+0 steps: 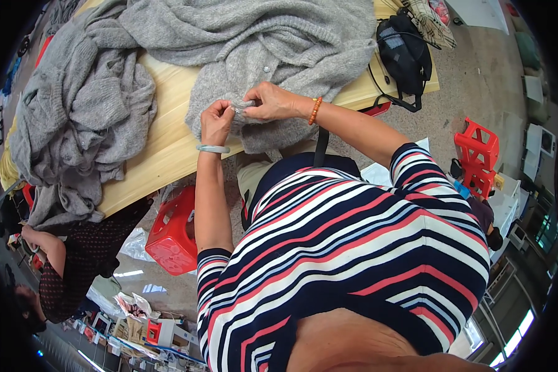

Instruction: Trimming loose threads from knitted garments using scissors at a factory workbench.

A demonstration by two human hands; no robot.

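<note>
as the left hand point(216, 122) pinches grey knitwear point(235, 77), the right hand point(270, 101), angled leftward, pinches it too.

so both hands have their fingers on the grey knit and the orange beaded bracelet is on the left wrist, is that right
Not quite: the head view shows the orange beaded bracelet on the right wrist. The left hand and right hand do have their fingers on the grey knit.

Has a grey floor point(474, 77), a pale wooden surface point(167, 118), red stools point(167, 242) left and right, and bright light point(519, 332).
</note>
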